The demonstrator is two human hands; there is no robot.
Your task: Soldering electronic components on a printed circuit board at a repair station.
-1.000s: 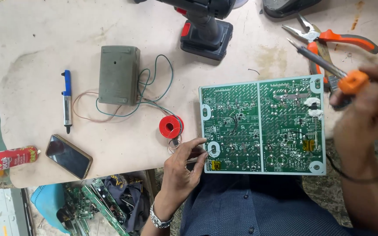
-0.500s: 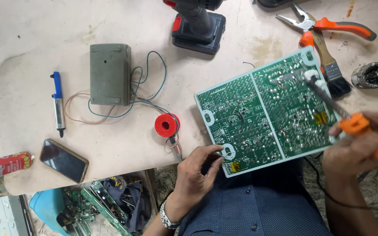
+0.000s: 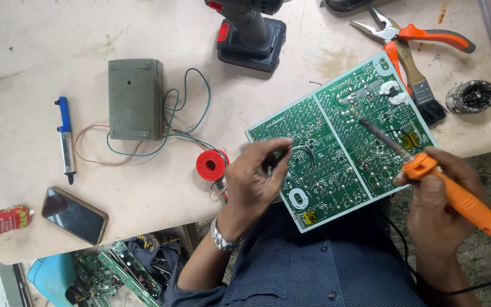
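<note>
The circuit board [image 3: 342, 133] has tilted further, left hand [image 3: 257, 179] now pinching solder wire [image 3: 302, 150], right hand [image 3: 436, 199] gripping the soldering iron [image 3: 427, 170].

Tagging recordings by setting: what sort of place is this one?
Most likely an electronics repair bench. The right hand holds an orange soldering iron over a green circuit board, the left hand feeds solder wire, and a red solder spool, pliers and more boards lie around.
</note>
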